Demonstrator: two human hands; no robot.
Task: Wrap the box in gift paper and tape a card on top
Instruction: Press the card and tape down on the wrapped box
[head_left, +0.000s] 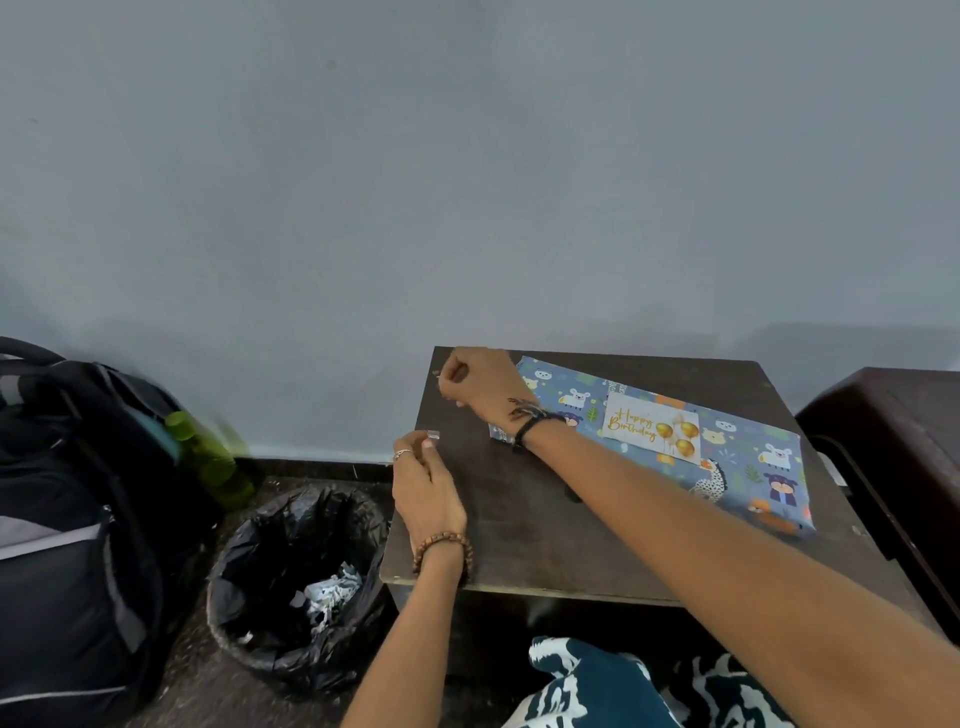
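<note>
A black-lined bin (296, 587) holding paper scraps sits on the floor by a backpack (78, 519). On the dark wooden table (524, 525), the left hand (426, 488) pinches a small tape piece (434, 434); the right hand (483, 384) is closed, contents unclear. The wrapped box (748, 462), its card (652, 426) on top, lies far right before a blue-grey wall (467, 182).

We read "Happy Birthday" in gold script on the white card (652, 427) lying on the wrapped box (727, 457); other markings seem too blurred to read.
</note>
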